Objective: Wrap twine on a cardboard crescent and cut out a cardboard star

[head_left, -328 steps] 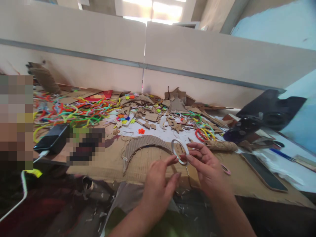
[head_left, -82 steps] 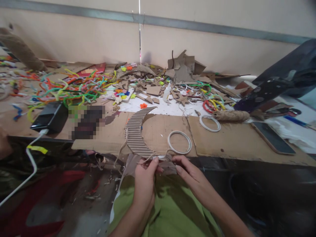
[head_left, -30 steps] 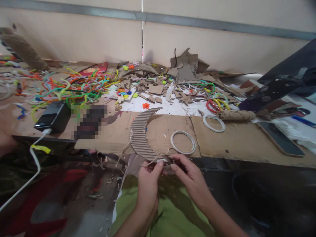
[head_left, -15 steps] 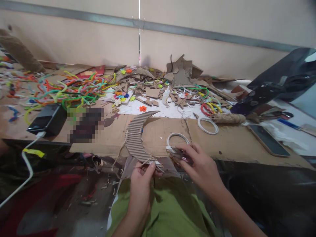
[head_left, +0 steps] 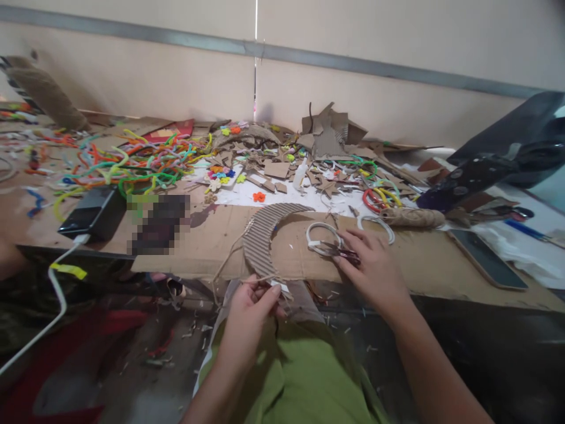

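My left hand [head_left: 256, 303] is closed on the lower tip of a corrugated cardboard crescent [head_left: 259, 238], just off the table's front edge. Twine [head_left: 232, 259] is looped round that tip and hangs down its left side; a small white patch shows beside my thumb. My right hand [head_left: 373, 268] rests at the cardboard mat's front, fingers round small scissors [head_left: 348, 253] with dark reddish handles. Their metal end points left, over the near edge of a white wire ring [head_left: 324, 227]. A second white ring [head_left: 386, 227] lies partly behind my right hand.
Behind are colourful pipe cleaners [head_left: 145, 156], cardboard scraps [head_left: 276, 171], a small glue bottle [head_left: 301, 175] and an orange flower [head_left: 259, 197]. A twine roll [head_left: 412, 218] and a phone [head_left: 488, 259] lie right. A black box [head_left: 95, 212] with a white cable stands left.
My right hand has moved up and right with the scissors, onto the mat beside the white ring. The crescent has tilted, its upper tip swinging right. The view has shifted slightly.
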The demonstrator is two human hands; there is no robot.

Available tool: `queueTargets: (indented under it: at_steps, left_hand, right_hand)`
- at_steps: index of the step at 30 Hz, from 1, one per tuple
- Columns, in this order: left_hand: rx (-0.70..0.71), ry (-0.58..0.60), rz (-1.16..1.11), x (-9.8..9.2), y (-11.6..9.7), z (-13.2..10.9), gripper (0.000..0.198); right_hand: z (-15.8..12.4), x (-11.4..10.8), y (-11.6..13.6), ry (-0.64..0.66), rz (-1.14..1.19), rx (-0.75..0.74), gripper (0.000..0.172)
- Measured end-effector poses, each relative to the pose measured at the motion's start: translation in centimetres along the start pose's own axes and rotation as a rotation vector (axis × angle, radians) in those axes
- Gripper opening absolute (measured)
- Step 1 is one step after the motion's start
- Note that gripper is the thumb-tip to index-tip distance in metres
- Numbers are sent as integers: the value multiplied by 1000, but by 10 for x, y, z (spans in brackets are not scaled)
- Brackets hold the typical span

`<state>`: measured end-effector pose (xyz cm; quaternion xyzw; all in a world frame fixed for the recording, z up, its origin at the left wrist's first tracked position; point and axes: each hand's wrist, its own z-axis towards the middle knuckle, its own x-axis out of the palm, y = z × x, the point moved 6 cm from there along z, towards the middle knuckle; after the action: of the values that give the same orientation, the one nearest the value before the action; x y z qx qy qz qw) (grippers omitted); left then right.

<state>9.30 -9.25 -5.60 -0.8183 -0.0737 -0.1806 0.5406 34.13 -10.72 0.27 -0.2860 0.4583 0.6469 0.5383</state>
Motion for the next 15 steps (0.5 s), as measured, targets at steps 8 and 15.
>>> queueTargets:
  at_steps: [8,15]
  left_hand:
    - [-46,-8,-63,-3,18,2,36]
    - [-46,-8,-100,-2,19,4,34]
  right_hand:
    - [-44,-2,65,45,473,-244,31]
    - [-64,20,93,116,504,-376,46]
